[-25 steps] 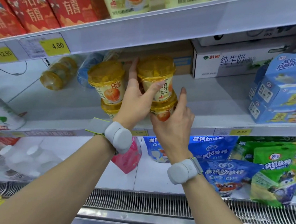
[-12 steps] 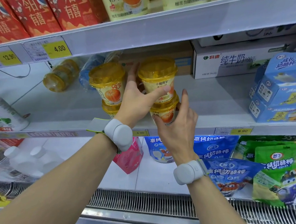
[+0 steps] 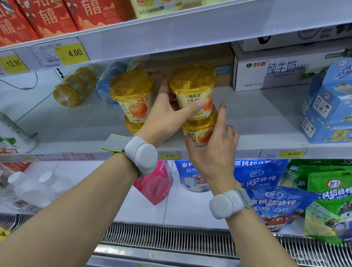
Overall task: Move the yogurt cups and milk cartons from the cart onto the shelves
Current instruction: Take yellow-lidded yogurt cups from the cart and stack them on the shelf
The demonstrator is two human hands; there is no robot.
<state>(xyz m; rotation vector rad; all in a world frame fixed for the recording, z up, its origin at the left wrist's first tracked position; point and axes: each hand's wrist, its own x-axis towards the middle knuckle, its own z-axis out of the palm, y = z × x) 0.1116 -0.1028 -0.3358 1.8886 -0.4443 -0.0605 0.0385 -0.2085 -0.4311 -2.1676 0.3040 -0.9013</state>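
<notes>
Two stacks of yellow-lidded yogurt cups with an orange picture stand at the front of the middle shelf. My left hand reaches between the stacks, thumb across the top right yogurt cup, fingers behind it. My right hand grips the bottom right yogurt cup from the front and right, index finger raised. The left stack has a top yogurt cup over a lower cup, partly hidden by my left wrist. No cart or milk cartons from it are in view.
More yellow cups and a blue pack lie on their sides at the shelf's back left. A white milk case and blue boxes stand to the right. Red cartons fill the upper shelf; snack bags fill the lower one.
My view has shifted slightly. Both hands stay on the right stack; my right hand has slid a little lower and rightward on the bottom cup.
</notes>
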